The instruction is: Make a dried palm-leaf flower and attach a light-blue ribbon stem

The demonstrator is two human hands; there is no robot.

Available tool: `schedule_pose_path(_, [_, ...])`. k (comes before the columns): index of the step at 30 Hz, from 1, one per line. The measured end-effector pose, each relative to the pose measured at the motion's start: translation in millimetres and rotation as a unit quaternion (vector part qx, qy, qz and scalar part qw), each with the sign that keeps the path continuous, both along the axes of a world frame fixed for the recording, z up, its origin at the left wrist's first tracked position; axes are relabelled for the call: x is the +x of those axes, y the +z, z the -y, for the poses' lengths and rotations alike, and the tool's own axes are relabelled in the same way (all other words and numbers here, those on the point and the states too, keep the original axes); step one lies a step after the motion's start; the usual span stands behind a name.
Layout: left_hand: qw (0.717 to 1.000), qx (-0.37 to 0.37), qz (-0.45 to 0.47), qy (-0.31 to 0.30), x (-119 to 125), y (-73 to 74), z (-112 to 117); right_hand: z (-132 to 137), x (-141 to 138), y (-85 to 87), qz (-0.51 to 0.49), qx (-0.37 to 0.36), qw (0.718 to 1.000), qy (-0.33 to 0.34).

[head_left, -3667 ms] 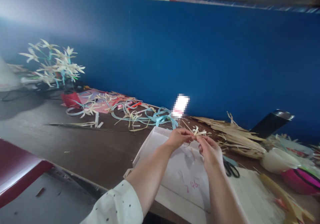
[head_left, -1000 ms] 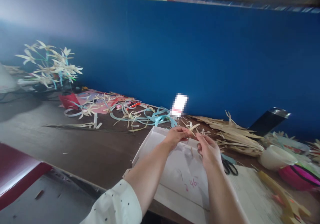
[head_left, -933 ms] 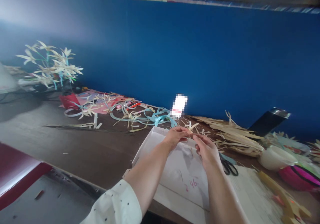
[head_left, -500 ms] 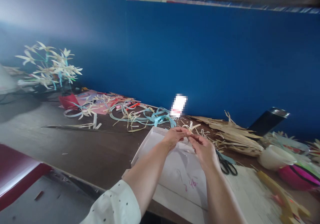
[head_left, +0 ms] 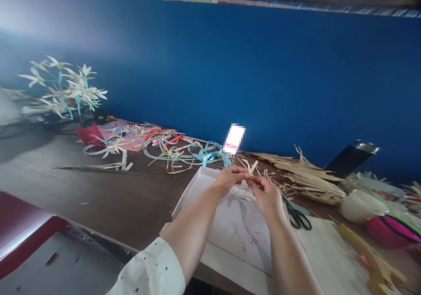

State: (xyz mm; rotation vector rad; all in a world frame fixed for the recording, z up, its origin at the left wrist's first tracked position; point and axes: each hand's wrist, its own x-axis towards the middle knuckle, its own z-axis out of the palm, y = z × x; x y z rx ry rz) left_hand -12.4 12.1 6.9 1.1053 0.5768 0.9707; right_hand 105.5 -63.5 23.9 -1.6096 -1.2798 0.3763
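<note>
Small flower-like piece (head_left: 252,167), pale cream narrow strips. Base pinched between left-hand fingers (head_left: 239,170) and right-hand fingers (head_left: 257,180), mostly hidden there. Strips fan upward, spread apart, tips free. Held up near far edge of white box (head_left: 237,224).

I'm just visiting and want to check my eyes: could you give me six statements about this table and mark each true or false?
1. The left hand and right hand meet at some pale strips. True.
2. The scissors are in the left hand. False: the scissors lie beside the right forearm.
3. Pale flowers rise above a red base. True.
4. The wall behind the table is yellow. False: it is blue.
5. A white cup sits near a bright pink item. True.
6. The writing on the white box is green. False: it is pink.
</note>
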Motion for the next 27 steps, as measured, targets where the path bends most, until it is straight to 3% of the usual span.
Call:
schedule_pose_path(16, [0.999, 0.036, -0.021, 0.024, -1.4, 0.6, -1.4, 1.0, -1.0, 0.2, 0.026, -0.018, 1.0, -0.003])
schedule_pose_path(27, [0.995, 0.083, -0.034, 0.05, -3.4, 9.3, 3.7, 1.4, -0.6, 1.6, 0.047, -0.011, 0.999, -0.016])
